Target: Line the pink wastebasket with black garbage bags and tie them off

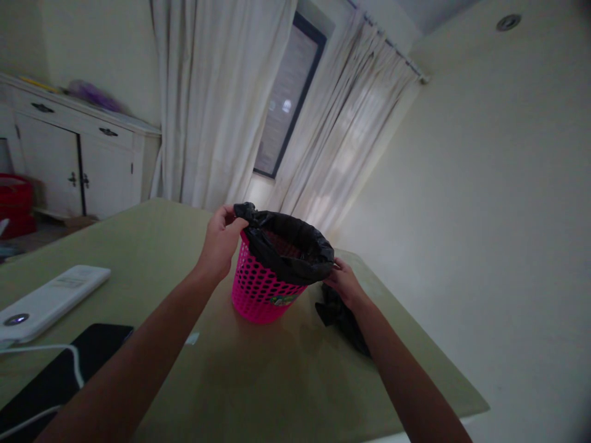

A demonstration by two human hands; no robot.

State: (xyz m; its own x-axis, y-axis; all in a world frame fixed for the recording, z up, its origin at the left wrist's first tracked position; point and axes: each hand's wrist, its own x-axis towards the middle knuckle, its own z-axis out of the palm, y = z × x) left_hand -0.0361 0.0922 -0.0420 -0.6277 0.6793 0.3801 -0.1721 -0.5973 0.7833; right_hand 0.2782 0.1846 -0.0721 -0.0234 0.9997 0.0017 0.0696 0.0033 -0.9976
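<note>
A pink basket [258, 292] is standing on a green worktop [258, 387] at the centre of the frame, its rim wearing a black liner [300, 271]. The left grip [220, 241] is pinching a gathered part of the liner at the rim's upper left; the right grip [346, 284] is grasping the liner's edge at the rim's right.

The worktop's right edge is running down to a corner at lower right, with a pale wall [484, 215] rising beyond it. The far edge is crossing in front of white curtains [217, 104]. A broad stretch of green surface is showing below the basket, and another is opening to its left, toward a white device [69, 295] and a dark flat slab [92, 344] near the left edge of the frame.

Inside the basket, the liner is covering the wall, with a reddish mesh pattern showing dimly; the bottom is hiding from view. A crumpled black bundle [341, 317] is lying on the worktop just right of the basket, partly disappearing behind the right forearm. A red container [16, 203] is sitting at far left, its contents escaping view.
</note>
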